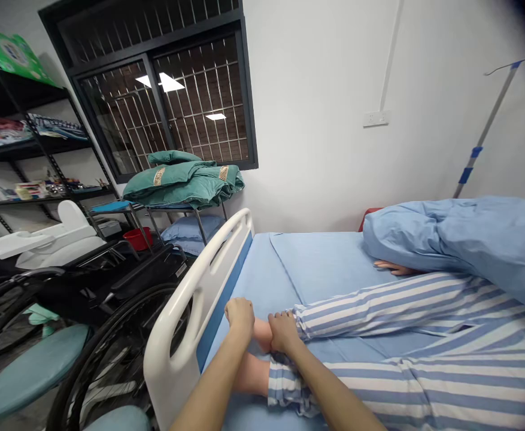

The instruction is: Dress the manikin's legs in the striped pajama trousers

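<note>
My left hand (pixel 240 316) is closed round the front of the far foot (pixel 262 335) of a person lying on the bed. Much of that foot is hidden behind my fingers and wrist. Just above it, my right hand (pixel 284 331) wraps over the ankle, its fingers against the trouser cuff. Blue-and-white striped trousers (pixel 365 308) cover both legs, which lie stretched out on the light blue sheet (pixel 325 260). The near lower leg (pixel 251 374) passes under my forearms, and its foot is mostly hidden by my left arm.
A white bed end board (pixel 176 317) stands close to my left. Beyond it are a wheelchair (pixel 123 335), shelves (pixel 20 143) and folded green bedding (pixel 185 179). A blue quilt (pixel 464 233) covers the person's upper body, with a hand (pixel 397 267) showing. A pole (pixel 478 143) stands at right.
</note>
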A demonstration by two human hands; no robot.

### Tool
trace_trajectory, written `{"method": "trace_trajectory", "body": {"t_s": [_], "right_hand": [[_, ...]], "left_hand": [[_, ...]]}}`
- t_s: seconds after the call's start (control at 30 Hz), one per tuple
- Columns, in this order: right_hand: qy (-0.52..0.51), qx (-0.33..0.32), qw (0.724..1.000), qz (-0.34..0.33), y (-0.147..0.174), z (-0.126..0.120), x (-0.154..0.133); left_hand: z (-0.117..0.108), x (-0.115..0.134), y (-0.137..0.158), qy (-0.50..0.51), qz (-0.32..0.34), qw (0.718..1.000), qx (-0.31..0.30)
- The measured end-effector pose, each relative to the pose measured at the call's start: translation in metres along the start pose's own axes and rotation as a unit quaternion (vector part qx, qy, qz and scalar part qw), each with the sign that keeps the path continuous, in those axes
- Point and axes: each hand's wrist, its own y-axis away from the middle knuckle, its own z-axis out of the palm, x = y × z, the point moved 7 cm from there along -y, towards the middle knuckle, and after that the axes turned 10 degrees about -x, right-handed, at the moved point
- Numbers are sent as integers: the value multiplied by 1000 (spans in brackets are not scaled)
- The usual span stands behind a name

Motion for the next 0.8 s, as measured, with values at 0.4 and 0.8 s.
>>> {"method": "trace_trajectory", "body": {"t_s": [0.4,0.8], "right_hand": [[-4,-18,1000,-4,0,-1,0],[20,-7,1000,-1,-4,3,1]], "left_hand": [[14,19,-28,-7,1,999,-39],[9,19,6,-40,-25,996,76]]}}
